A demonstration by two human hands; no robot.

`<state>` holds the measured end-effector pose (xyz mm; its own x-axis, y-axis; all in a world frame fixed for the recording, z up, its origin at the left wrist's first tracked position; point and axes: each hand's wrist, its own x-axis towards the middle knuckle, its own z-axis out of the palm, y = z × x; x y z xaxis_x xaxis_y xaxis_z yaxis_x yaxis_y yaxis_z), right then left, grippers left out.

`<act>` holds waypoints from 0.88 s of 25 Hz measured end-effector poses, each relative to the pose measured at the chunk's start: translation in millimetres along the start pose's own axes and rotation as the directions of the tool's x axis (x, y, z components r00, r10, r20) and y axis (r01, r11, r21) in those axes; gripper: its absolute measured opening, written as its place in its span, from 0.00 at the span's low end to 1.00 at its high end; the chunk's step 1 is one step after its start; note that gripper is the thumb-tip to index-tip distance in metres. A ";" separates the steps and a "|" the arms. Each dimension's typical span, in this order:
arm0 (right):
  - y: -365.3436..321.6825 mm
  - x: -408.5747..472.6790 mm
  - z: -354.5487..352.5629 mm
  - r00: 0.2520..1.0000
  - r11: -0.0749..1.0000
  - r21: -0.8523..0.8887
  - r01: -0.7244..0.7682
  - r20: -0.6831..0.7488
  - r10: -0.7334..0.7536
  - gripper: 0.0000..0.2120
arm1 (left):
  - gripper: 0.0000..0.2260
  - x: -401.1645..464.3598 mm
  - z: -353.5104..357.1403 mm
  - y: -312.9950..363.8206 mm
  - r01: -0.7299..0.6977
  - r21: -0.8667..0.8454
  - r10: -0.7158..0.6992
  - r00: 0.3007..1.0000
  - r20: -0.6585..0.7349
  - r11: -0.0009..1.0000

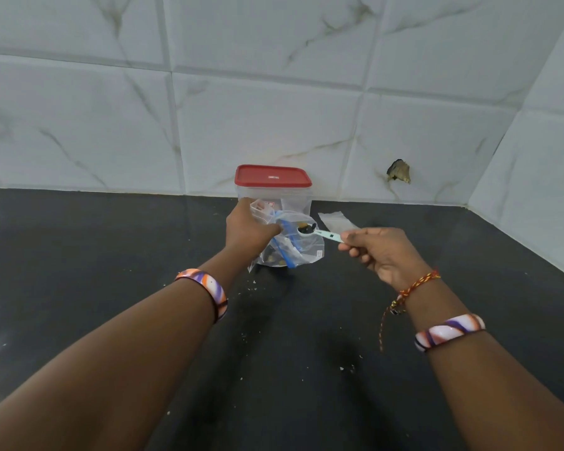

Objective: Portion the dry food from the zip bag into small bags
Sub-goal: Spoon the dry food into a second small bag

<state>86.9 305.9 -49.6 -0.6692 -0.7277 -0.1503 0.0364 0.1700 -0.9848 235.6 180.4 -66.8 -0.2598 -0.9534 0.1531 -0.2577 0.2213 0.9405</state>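
Lifting a loaded scoop out of the zip bag [287, 245] standing on the dark desk [79, 255].

I am pinching the bag's rim with my left hand [246, 227], holding its mouth open, while my right hand [376, 252] is gripping the spoon [319, 235] by its handle, keeping the bowl level so the dry food [305, 228] stays put. A small bag [337, 221] is lying just beside, a red-lidded container [273, 187] behind.
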 end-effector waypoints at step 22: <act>54.0 -3.3 39.3 0.916 0.948 -0.048 0.315 -0.246 -0.317 0.07 | 0.25 3.7 -6.3 -13.4 -0.017 -0.009 0.017 0.998 0.055 1.000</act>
<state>120.3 291.3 -105.7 -0.8071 -0.5568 0.1961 -0.2119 -0.0367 -0.9766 244.0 172.5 -76.9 -0.3146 -0.9369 0.1524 -0.2454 0.2354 0.9404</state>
